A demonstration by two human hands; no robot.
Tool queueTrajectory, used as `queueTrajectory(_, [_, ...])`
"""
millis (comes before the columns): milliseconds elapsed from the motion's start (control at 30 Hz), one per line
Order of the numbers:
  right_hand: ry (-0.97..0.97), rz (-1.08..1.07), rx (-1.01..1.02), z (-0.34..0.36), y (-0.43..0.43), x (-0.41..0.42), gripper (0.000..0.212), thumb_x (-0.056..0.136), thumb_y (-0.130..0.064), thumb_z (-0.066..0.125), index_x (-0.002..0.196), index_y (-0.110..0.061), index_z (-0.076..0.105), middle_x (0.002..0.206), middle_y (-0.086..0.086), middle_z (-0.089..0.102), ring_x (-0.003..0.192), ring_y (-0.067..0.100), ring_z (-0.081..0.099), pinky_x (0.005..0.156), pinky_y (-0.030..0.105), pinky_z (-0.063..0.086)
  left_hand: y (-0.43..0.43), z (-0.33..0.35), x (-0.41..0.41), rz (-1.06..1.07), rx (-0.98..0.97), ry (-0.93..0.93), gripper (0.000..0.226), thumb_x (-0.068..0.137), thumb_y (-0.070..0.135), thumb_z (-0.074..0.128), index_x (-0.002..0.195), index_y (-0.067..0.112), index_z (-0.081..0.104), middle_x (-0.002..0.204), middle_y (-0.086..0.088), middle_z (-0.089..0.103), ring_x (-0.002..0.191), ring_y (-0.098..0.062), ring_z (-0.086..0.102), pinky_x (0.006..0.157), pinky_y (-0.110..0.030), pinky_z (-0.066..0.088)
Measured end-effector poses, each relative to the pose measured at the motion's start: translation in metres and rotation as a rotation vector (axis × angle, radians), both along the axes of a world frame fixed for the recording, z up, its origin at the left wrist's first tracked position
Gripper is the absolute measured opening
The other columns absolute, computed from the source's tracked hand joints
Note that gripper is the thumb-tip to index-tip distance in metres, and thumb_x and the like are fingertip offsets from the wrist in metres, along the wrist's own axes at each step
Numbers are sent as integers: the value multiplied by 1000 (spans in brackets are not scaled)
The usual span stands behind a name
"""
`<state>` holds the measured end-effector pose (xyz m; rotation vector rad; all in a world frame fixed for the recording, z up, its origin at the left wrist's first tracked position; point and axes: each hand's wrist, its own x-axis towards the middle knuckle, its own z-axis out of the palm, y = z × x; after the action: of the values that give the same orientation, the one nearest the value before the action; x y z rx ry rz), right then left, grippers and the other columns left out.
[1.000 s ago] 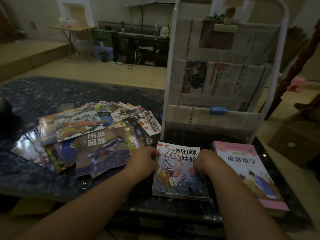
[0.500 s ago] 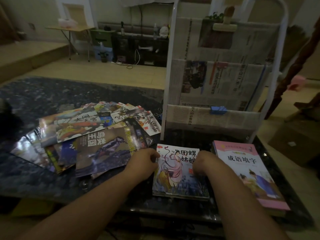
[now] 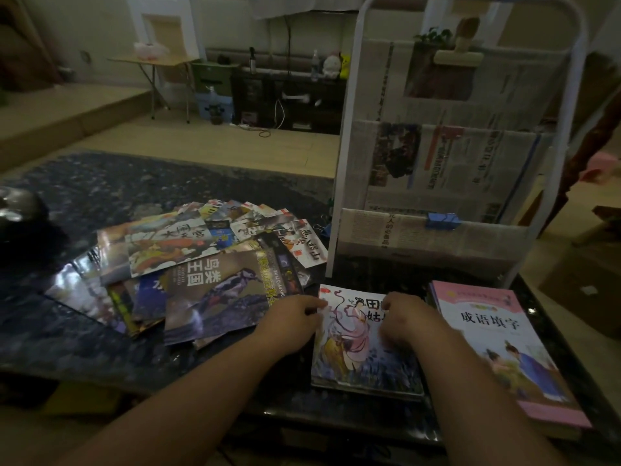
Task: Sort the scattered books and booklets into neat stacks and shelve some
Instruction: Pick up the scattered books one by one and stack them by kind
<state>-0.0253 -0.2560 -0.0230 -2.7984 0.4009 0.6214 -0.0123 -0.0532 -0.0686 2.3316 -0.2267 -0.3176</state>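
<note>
A thin stack of booklets topped by an illustrated booklet (image 3: 359,361) with a robed figure lies on the dark table's (image 3: 84,331) front edge. My left hand (image 3: 292,317) pinches its upper left edge. My right hand (image 3: 403,317) lies on the cover over the title, fingers curled down; the hand hides whether they grip anything. A pink-covered book (image 3: 497,348) tops a second stack just right of it. A fanned pile of scattered booklets (image 3: 201,264) spreads to the left, a bird-cover magazine (image 3: 218,290) nearest my left hand.
A white metal rack (image 3: 346,163) lined with newspaper stands on the table behind the two stacks, with a blue binder clip (image 3: 442,219) on its lowest tier. A dark object (image 3: 20,210) sits at the table's left edge. A cardboard box (image 3: 588,284) is on the floor at right.
My right hand has slid left from the booklet's right edge onto its cover, hiding part of the title. My left hand has stayed at the left edge.
</note>
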Motion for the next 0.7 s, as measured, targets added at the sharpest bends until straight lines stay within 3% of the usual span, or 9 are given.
queueTrajectory(133, [-136,39,89,3,17,7,43,89,-30,65,130,-24,54,133,6,54,116,26,54,97,39,49,15,11,10,143,-5,-72,23,92,32,61,113,28,69,112,4,68,92,-9,61,81,-27,51])
queueTrajectory(267, [-223,57,242,4,44,13,45,91,-26,64,134,-24,53,139,4,49,124,23,50,99,36,45,41,19,22,273,-16,-96,20,91,32,61,109,28,68,100,3,68,79,-12,64,74,-29,53])
queueTrajectory(433, [-315,110,505,5,79,18,50,88,-24,68,134,-27,48,123,-6,53,106,13,53,87,28,43,87,29,41,425,205,-261,30,87,32,63,115,25,69,122,-2,65,110,-23,58,90,-32,48])
queueTrajectory(533, [-332,149,581,3,99,22,54,88,-23,68,137,-27,44,119,-4,56,98,10,53,82,26,43,118,31,52,516,305,-267,39,83,34,63,122,26,65,128,-3,61,117,-27,55,93,-38,49])
queueTrajectory(633, [-344,176,604,1,115,25,52,89,-25,68,135,-27,45,102,-11,55,88,6,53,75,23,42,146,22,62,525,370,-248,49,81,30,64,130,23,59,134,-7,56,123,-28,51,98,-42,46])
queueTrajectory(700, [-340,197,607,-1,125,26,50,88,-23,67,134,-28,47,104,-12,59,87,5,56,73,23,45,159,15,64,526,421,-281,50,81,27,64,130,21,56,137,-8,51,126,-28,47,101,-41,43])
